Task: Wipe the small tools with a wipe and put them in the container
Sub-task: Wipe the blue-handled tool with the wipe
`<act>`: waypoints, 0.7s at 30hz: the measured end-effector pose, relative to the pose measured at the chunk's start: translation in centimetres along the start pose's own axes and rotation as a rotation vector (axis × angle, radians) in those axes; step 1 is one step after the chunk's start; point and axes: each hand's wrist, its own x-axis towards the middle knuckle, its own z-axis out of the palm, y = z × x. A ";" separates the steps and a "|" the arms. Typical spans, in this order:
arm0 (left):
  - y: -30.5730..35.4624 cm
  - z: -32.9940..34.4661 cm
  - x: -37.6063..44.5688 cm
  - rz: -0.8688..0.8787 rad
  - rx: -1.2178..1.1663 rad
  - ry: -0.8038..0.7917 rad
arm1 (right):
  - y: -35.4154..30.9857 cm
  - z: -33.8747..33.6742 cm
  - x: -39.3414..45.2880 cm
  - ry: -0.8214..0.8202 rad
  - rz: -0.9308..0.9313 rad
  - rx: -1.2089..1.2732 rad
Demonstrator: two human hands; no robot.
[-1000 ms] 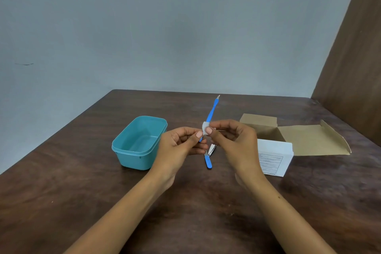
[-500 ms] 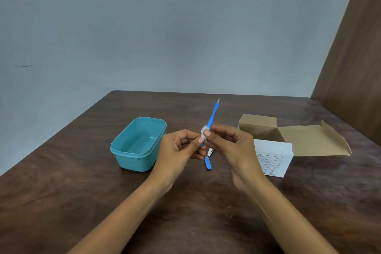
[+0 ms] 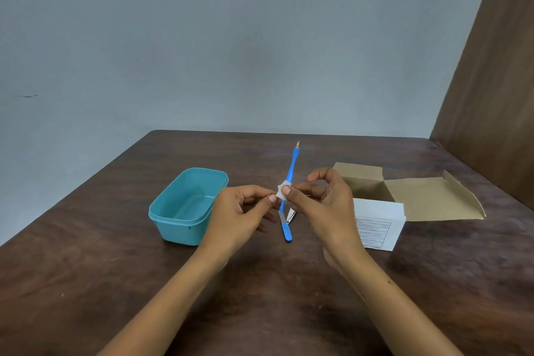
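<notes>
The wiping step is under way on 1 tool. The left hand (image 3: 239, 211) pinches the lower shaft of the blue cuticle pusher (image 3: 290, 173), its metal tip pointing far and up. The right hand (image 3: 323, 202) pinches a small white wipe (image 3: 281, 191) around the shaft. Next, I judge, the wipe should slide along the handle before the tool goes into the teal container (image 3: 185, 208) at left. Another blue-handled tool (image 3: 286, 230) lies on the table (image 3: 86, 283) beneath the hands.

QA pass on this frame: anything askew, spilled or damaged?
Nothing stands out. Teal plastic container sits upright on the table; open cardboard box lies undamaged with flaps spread; nothing spilled.
</notes>
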 end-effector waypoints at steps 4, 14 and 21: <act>-0.1 0.2 0.0 -0.031 -0.054 0.045 | 0.2 -0.3 0.4 -0.099 0.003 -0.198; 0.0 0.0 0.2 -0.207 -0.282 0.035 | 0.0 -0.6 0.3 -0.246 0.124 -0.262; 0.0 0.2 0.0 -0.255 -0.338 -0.013 | -0.1 -0.5 0.2 -0.233 0.172 -0.149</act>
